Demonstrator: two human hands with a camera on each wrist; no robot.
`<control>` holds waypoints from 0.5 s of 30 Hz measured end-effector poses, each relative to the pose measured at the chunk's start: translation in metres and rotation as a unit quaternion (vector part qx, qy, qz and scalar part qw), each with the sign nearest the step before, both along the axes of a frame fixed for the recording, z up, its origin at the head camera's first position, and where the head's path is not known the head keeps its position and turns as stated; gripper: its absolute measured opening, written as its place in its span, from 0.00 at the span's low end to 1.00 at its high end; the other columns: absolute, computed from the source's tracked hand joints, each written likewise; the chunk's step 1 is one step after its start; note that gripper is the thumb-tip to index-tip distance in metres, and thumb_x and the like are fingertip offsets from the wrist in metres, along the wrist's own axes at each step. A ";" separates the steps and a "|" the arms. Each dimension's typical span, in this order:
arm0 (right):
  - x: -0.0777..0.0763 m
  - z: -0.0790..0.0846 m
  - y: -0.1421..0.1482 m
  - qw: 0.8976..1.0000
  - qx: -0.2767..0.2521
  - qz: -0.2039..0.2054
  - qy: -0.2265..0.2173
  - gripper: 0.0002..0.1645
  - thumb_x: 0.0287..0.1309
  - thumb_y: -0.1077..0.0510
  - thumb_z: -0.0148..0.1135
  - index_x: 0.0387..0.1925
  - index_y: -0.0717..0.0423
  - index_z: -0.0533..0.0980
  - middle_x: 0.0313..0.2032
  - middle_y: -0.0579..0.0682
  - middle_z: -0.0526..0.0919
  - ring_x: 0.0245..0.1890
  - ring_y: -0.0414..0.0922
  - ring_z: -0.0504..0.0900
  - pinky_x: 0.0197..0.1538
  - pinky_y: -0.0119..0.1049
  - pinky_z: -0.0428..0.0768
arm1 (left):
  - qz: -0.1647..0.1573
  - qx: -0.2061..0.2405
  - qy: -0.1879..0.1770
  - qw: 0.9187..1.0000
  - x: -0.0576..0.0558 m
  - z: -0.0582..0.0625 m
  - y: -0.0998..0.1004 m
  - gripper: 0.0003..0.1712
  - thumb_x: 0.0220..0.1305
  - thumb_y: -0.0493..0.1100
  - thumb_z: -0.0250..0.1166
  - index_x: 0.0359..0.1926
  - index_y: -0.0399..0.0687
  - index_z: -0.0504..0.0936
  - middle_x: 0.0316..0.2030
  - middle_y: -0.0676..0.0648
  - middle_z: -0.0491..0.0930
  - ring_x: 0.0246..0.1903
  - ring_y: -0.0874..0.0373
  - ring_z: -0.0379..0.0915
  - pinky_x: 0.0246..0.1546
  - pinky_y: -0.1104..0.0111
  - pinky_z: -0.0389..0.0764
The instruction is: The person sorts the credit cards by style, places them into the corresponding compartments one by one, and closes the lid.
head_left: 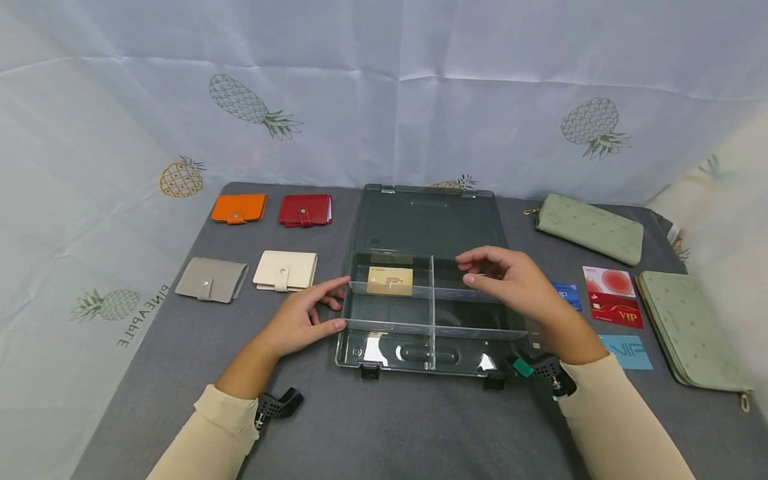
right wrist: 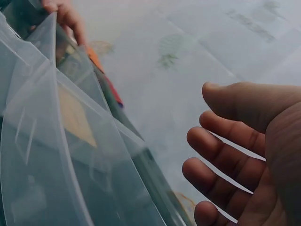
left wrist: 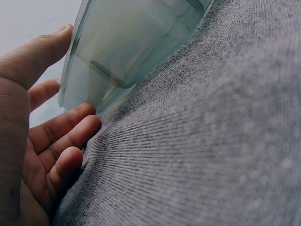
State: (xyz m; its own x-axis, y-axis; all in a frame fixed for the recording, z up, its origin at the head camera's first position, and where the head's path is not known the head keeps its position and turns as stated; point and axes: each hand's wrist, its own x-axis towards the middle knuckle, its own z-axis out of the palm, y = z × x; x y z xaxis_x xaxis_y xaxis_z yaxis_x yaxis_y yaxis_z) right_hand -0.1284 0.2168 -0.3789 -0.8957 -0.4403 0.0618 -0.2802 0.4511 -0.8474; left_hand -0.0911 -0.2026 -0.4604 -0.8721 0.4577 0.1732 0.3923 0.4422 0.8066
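Note:
A divided clear plastic box (head_left: 433, 347) lies with its dark lid (head_left: 429, 220) folded back. My left hand (head_left: 303, 317) touches the box's left side, thumb and fingertips right at its wall; the left wrist view shows the fingers (left wrist: 70, 129) loosely bent by the cloth. A gold card (head_left: 390, 281) leans in the back left compartment, and it shows through the dividers in the right wrist view. My right hand (head_left: 510, 277) hovers over the back right compartment. In the right wrist view its fingers (right wrist: 221, 174) are spread and loosely bent, holding nothing.
Orange (head_left: 238, 208), red (head_left: 305, 210), grey (head_left: 211, 279) and cream (head_left: 285, 270) card holders lie left. Right are a blue card (head_left: 567, 295), a red VIP card (head_left: 615, 310), a pink card (head_left: 609, 281), a light blue card (head_left: 626, 352) and green wallets (head_left: 591, 228).

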 end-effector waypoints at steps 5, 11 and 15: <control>0.015 -0.001 0.039 0.999 0.001 -0.023 0.031 0.18 0.71 0.65 0.68 0.60 0.59 0.82 0.50 0.51 0.87 0.45 0.41 0.81 0.43 0.31 0.80 | 0.000 0.003 0.006 1.000 0.001 0.000 0.000 0.41 0.64 0.43 0.78 0.76 0.48 0.74 0.56 0.45 0.85 0.46 0.55 0.82 0.27 0.69 0.81; 0.022 -0.014 0.085 0.998 0.025 -0.048 0.010 0.20 0.73 0.64 0.66 0.63 0.60 0.80 0.55 0.49 0.86 0.50 0.36 0.82 0.45 0.27 0.81 | -0.001 0.004 0.007 1.000 0.001 0.000 -0.001 0.41 0.64 0.43 0.78 0.76 0.48 0.74 0.56 0.46 0.85 0.46 0.55 0.82 0.27 0.69 0.81; 0.021 -0.030 0.119 0.996 0.048 -0.073 -0.002 0.22 0.73 0.62 0.67 0.65 0.62 0.78 0.56 0.43 0.85 0.51 0.33 0.81 0.45 0.25 0.81 | -0.003 0.003 0.007 1.000 0.000 0.000 0.000 0.41 0.64 0.43 0.78 0.76 0.48 0.74 0.56 0.45 0.84 0.46 0.55 0.82 0.28 0.69 0.81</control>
